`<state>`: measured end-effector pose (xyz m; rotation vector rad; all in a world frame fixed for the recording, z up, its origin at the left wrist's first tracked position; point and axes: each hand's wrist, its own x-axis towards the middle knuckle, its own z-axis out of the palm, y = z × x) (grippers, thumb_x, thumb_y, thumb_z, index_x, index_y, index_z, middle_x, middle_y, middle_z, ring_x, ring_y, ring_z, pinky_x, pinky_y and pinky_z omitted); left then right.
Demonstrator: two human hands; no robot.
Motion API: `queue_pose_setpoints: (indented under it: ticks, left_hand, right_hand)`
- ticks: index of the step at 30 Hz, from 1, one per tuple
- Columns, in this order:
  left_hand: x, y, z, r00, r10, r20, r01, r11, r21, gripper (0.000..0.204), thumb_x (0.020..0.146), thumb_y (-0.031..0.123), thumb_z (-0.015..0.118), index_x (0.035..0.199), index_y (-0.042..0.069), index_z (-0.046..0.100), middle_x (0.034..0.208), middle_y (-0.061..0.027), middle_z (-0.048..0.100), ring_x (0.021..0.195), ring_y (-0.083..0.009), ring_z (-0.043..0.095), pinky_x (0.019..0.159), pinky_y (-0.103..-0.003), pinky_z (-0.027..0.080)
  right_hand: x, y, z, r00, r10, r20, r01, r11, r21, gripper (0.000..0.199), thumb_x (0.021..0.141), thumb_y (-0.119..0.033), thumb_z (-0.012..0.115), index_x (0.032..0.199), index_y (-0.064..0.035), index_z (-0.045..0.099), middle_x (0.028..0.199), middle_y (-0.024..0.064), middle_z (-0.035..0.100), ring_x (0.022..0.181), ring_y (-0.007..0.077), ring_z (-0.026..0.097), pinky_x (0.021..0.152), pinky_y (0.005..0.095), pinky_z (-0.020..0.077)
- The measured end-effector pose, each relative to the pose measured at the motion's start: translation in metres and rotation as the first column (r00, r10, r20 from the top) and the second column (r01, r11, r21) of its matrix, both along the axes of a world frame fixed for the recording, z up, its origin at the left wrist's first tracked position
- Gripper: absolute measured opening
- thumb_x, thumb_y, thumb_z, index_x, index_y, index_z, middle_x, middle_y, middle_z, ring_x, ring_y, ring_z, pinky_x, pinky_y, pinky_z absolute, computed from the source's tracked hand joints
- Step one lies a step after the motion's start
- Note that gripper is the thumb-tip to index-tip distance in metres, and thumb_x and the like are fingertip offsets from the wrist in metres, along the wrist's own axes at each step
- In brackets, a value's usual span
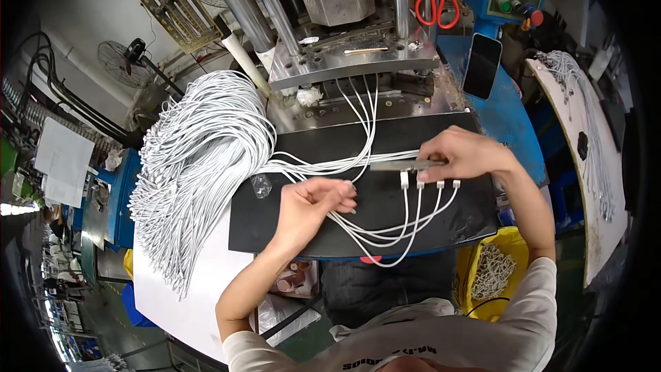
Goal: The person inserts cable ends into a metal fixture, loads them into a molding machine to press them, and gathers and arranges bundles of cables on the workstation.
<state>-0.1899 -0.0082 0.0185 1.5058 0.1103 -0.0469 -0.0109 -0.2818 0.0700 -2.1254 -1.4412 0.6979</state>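
On the black work mat (317, 231), several white cables (385, 236) curve toward me, their white plug ends (441, 184) lined up in a row at the right. My right hand (463, 156) is closed around a flat grey metal tool (396, 164) just above these plugs; the tool's exact kind is not clear. My left hand (313, 208) is curled beside the cables, thumb and fingertips together. Whatever may lie between those fingertips is too small to make out. More white cables run from the metal press (358, 65) behind the mat.
A big bundle of white cables (206, 131) heaps up on the left. Red-handled scissors (438, 8) hang beside the press, with a phone (483, 65) on the blue surface below. A yellow bin (513, 244) with small white pieces stands at lower right. More cables (585, 110) lie on a side board.
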Motion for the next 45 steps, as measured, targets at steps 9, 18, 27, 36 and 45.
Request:
queue_pose_setpoints:
  ticks: [9,18,27,36,45]
  left_hand:
    - [0.14,0.019,-0.017,0.971,-0.051,-0.232,0.0,0.976,-0.217,0.03,0.104,0.017,0.065,0.122,-0.008,0.066,0.107,-0.0114,0.071,0.081,-0.0183,0.075,0.059,-0.024,0.061]
    - [0.136,0.023,-0.021,0.959,-0.17,-0.228,0.1,0.953,-0.287,0.029,0.106,0.021,0.064,0.118,-0.005,0.07,0.093,-0.0038,0.07,0.053,-0.0045,0.056,0.04,-0.018,0.038]
    - [0.12,0.021,-0.016,0.998,0.045,-0.047,-0.045,0.999,0.002,0.026,0.102,0.021,0.07,0.106,-0.004,0.073,0.092,-0.008,0.075,0.049,-0.0048,0.06,0.035,-0.018,0.035]
    - [0.029,0.029,0.073,0.989,0.139,-0.04,-0.131,0.978,0.164,0.027,0.1,0.022,0.073,0.1,-0.005,0.075,0.088,-0.0101,0.077,0.042,-0.0077,0.058,0.034,-0.018,0.037]
    - [0.018,0.214,0.021,0.421,0.797,0.432,-0.898,0.432,0.078,0.046,0.104,0.039,0.065,0.084,-0.003,0.066,0.069,-0.0116,0.07,0.043,-0.0126,0.059,0.035,-0.025,0.031]
  right_hand:
    - [0.041,0.026,-0.016,0.774,-0.206,0.599,0.25,0.968,0.01,0.028,0.092,-0.026,0.073,0.104,-0.0012,0.071,0.072,0.0161,0.068,0.073,0.0377,0.069,0.068,0.0474,0.0516]
    - [0.195,0.095,-0.089,0.435,-0.734,0.521,0.435,0.678,0.593,0.027,0.095,-0.021,0.064,0.11,0.0004,0.069,0.098,0.0208,0.071,0.098,0.0415,0.068,0.085,0.0468,0.0533]
    - [0.258,0.181,-0.151,0.689,-0.618,-0.378,0.416,-0.089,0.905,0.029,0.099,-0.031,0.064,0.122,-0.0135,0.066,0.091,0.0074,0.067,0.083,0.0247,0.065,0.076,0.0454,0.0523]
    - [0.112,0.13,-0.093,0.425,-0.668,-0.611,0.905,0.318,0.283,0.033,0.096,-0.034,0.072,0.119,-0.0107,0.067,0.083,0.0025,0.063,0.074,0.0216,0.062,0.075,0.0381,0.049]
    - [0.077,0.102,-0.072,0.786,-0.489,0.377,0.3,0.836,0.46,0.035,0.09,-0.033,0.076,0.107,-0.0024,0.071,0.092,0.0165,0.063,0.096,0.0405,0.066,0.081,0.0488,0.0527]
